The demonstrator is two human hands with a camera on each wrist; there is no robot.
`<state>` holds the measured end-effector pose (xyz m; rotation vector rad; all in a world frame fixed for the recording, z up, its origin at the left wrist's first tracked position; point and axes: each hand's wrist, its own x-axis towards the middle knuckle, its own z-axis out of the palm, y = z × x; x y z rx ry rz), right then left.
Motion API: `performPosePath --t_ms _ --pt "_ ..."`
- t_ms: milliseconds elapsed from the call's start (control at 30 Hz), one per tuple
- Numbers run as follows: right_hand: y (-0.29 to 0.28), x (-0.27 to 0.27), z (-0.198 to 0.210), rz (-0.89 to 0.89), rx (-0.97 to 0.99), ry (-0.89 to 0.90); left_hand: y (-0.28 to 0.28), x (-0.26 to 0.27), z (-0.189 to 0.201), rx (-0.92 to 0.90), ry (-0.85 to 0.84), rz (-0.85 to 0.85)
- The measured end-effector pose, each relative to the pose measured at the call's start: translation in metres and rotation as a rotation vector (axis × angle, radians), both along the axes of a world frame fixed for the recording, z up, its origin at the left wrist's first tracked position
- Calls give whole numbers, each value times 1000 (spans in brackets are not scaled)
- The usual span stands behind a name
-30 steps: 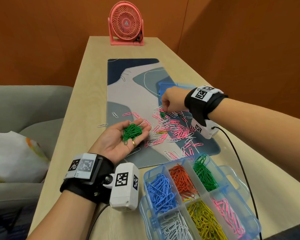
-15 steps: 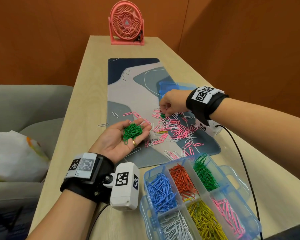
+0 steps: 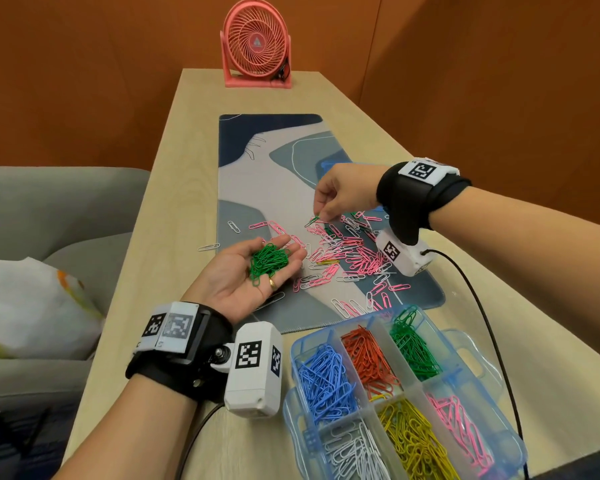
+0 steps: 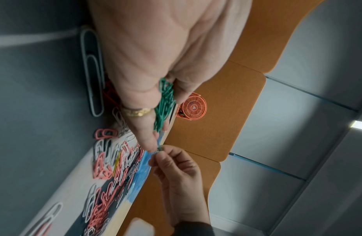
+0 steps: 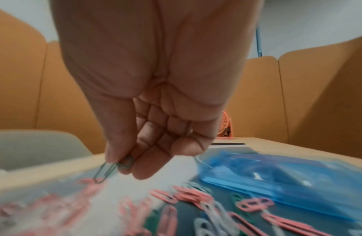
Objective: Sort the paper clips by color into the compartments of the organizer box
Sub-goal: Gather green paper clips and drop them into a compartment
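My left hand (image 3: 231, 285) lies palm up over the mat's near left part, its relaxed fingers cupping a small heap of green paper clips (image 3: 268, 260) (image 4: 165, 102). My right hand (image 3: 321, 216) hovers just above the far edge of the loose pile (image 3: 354, 254) of mostly pink and white clips. Its thumb and forefinger pinch one green clip (image 3: 311, 221) (image 5: 106, 171) that hangs clear of the mat. The clear blue organizer box (image 3: 466, 342) stands open at the near right. It holds blue, orange, green (image 3: 413, 348), white, yellow and pink clips in separate compartments.
The patterned desk mat (image 3: 274, 161) runs down the middle of the narrow wooden table. A blue plastic lid (image 5: 277, 180) lies behind the pile, and a pink fan (image 3: 255, 43) stands at the far end. A grey sofa (image 3: 49, 209) with a bag flanks the left edge.
My right hand has drawn left and up from the pile with one green clip pinched in it. The left hand with its green clips has stayed still.
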<state>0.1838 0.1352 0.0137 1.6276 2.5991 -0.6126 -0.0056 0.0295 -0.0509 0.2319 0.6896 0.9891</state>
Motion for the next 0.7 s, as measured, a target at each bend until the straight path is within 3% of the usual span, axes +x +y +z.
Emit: performPosePath --t_ms 167,400,567,700 --pt "-20 -24 19 143 -128 135 1 2 -1 -11 -4 -14" --pt "-41 -55 21 252 -220 184 0 1 -1 -11 -115 -14" --pt "-32 -43 22 153 -79 82 2 -1 -1 -26 -92 -3" --pt "-12 -20 13 25 66 -133 1 1 0 -24 -92 17"
